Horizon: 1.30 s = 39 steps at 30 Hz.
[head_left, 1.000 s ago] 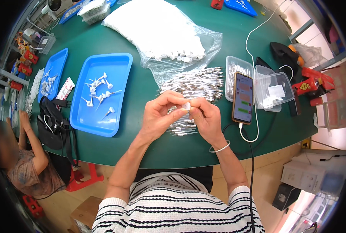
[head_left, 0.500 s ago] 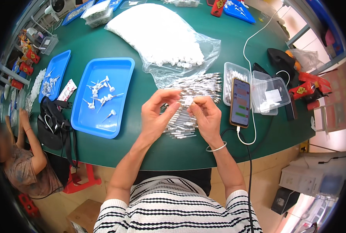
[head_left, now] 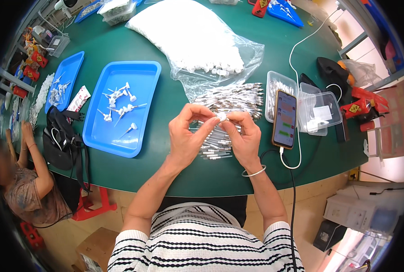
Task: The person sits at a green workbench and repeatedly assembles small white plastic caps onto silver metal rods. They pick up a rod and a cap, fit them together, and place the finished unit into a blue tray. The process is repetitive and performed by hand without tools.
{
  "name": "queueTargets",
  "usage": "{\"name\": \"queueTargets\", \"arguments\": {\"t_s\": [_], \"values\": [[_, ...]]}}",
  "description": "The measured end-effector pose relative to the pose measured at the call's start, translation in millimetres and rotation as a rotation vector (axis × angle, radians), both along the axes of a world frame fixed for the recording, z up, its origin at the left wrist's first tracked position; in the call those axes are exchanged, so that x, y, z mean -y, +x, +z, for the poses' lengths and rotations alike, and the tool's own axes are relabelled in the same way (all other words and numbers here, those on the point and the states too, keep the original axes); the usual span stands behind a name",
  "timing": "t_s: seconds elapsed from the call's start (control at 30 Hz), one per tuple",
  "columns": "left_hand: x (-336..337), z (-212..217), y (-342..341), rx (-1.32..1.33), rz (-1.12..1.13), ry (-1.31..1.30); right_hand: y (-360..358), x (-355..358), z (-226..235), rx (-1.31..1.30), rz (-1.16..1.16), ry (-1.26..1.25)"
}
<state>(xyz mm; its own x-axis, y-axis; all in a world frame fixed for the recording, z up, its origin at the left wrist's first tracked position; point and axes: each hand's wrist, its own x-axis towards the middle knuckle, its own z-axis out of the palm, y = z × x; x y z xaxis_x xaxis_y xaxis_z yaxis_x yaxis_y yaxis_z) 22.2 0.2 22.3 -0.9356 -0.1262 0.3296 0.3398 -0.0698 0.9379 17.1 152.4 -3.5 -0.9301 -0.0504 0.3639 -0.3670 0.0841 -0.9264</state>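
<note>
A green surface (head_left: pixel 120 177) carries a clear bag of white caps (head_left: pixel 197 38), a blue tray (head_left: pixel 120 106) and a pile of thin metal pins (head_left: pixel 224 113). Above the pile, the left hand (head_left: pixel 188 133) and right hand (head_left: pixel 242 136) meet, fingertips pinched together on a small white cap (head_left: pixel 222 117).

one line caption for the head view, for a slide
Both hands, left hand and right hand, pinch a small white part above metal pins on a green table.
</note>
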Motion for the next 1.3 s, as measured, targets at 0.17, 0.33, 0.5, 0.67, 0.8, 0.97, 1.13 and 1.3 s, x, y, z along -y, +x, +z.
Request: {"name": "queueTargets", "arguments": {"t_s": [0.17, 0.33, 0.5, 0.67, 0.8, 0.97, 1.13, 1.3], "values": [[4, -8, -2, -0.061, -0.009, -0.122, 0, 0, 3, 0.037, 0.058, -0.082], [3, -8, -1, -0.005, -0.041, -0.074, 0, -2, 1, 0.121, 0.122, -0.150], [3, -5, 2, -0.010, -0.030, -0.170, -1, -2, 4, 0.169, 0.210, -0.278], [7, -5, 0, 0.110, -0.019, -0.017, 1, 0, 5, 0.180, 0.214, -0.330], [10, -5, -2, 0.062, -0.072, -0.012, -1, 0, 3, 0.113, 0.164, -0.247], [14, -2, -6, -0.033, -0.165, -0.178, -1, -2, -1, 0.080, 0.122, -0.113], [24, 0, -5, 0.300, -0.324, 0.045, 2, -1, 7, 0.065, 0.105, -0.015], [32, -3, -9, 0.406, -0.475, 0.206, 1, 0, 6, 0.014, 0.129, 0.001]]}}
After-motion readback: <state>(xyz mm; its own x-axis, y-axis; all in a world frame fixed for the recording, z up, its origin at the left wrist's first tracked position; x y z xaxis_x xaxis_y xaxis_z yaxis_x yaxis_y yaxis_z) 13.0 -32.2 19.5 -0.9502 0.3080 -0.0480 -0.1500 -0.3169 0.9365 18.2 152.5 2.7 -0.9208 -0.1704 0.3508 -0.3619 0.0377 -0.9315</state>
